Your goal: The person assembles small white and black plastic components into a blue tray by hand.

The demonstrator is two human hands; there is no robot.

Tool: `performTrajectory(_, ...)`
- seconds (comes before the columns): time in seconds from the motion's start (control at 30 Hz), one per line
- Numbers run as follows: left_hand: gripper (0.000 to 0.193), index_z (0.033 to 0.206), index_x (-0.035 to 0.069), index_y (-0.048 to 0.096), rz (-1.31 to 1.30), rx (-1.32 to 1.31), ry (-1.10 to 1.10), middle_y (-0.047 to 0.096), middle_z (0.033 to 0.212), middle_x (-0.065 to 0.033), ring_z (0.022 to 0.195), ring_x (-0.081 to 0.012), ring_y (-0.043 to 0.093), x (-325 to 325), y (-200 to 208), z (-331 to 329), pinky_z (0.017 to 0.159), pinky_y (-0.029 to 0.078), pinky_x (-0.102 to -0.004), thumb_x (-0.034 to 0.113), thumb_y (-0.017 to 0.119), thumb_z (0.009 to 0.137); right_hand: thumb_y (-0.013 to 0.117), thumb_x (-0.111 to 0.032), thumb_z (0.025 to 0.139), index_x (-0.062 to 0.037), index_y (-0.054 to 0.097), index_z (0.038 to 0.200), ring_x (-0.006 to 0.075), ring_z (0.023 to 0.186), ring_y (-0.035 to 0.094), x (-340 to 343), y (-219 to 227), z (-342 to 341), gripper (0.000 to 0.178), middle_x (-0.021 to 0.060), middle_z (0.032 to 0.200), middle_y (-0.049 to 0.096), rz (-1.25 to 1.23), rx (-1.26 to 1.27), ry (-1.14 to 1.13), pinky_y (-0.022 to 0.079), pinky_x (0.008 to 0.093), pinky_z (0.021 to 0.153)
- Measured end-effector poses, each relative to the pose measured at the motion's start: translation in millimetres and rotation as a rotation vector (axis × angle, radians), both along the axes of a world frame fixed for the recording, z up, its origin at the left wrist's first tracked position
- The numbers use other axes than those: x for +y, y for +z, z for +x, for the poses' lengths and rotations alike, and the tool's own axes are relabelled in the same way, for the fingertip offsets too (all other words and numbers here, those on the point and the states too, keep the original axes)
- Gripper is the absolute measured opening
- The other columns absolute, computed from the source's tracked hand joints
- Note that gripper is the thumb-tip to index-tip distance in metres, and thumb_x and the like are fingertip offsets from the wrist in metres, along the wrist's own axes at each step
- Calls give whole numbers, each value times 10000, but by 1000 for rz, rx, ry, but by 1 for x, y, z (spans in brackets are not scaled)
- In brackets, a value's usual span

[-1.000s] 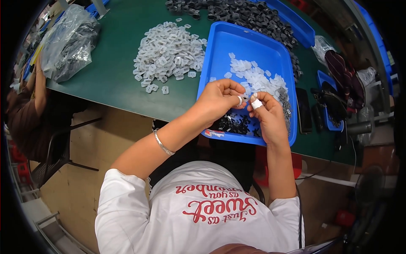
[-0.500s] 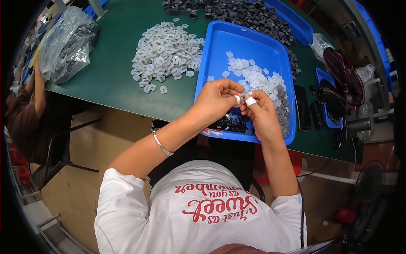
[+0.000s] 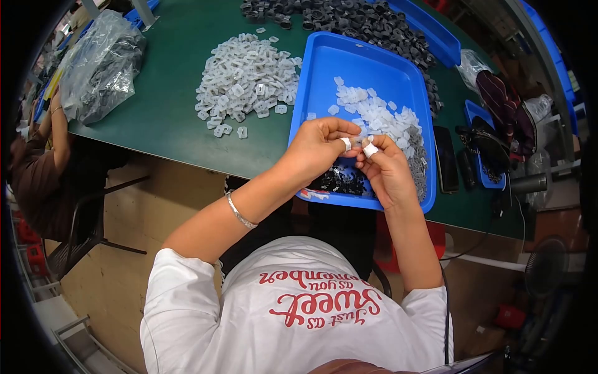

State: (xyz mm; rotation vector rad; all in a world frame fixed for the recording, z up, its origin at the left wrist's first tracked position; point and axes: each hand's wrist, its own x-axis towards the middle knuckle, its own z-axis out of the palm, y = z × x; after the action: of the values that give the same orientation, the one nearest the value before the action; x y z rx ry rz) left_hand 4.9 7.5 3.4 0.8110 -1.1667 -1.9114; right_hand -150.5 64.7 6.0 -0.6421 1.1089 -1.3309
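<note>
My left hand [image 3: 317, 146] and my right hand [image 3: 389, 165] meet above the blue tray [image 3: 301, 93], white tape wrapped on both thumbs. Pinched between their fingertips is a small translucent plastic piece [image 3: 359, 143] with a dark spot; fingers cover most of it. Inside the tray, thin whitish plastic pieces [image 3: 374, 106] are heaped beyond my hands. Small grey parts [image 3: 416, 162] lie along its right side, and tiny black parts [image 3: 341, 181] sit beneath my hands at the near side.
Left of the tray, a pile of whitish plastic pieces [image 3: 246, 78] covers part of the green table [image 3: 168, 106]. Black parts [image 3: 367, 28] are heaped behind the tray. A phone [image 3: 446, 159] and a smaller blue tray [image 3: 483, 115] are to the right. Another person's arm [image 3: 59, 134] shows far left.
The fingertips have parted slightly, so more of the small plastic piece shows between them. Both hands stay at nearly the same place over the tray.
</note>
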Motion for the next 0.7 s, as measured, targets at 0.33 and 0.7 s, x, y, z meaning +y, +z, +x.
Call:
performTrajectory(0.33,208,1083,-99,593,11,-22,2,643,1015,-145,894,-175,662,-1,1,0,815,559,-248,-56,566,881,622,-37,880,-27,523,927,112,704,553,-2,-10,4,110,60,832,594,-59,84,-61,468,237,673)
performTrajectory(0.7,251,1079,-69,600,-4,21,-35,655,978,-118,880,-150,646,-5,-3,1,808,534,-253,15,651,847,629,-68,887,-34,539,937,113,705,561,0,-3,-2,109,61,857,606,-72,31,-34,468,248,665)
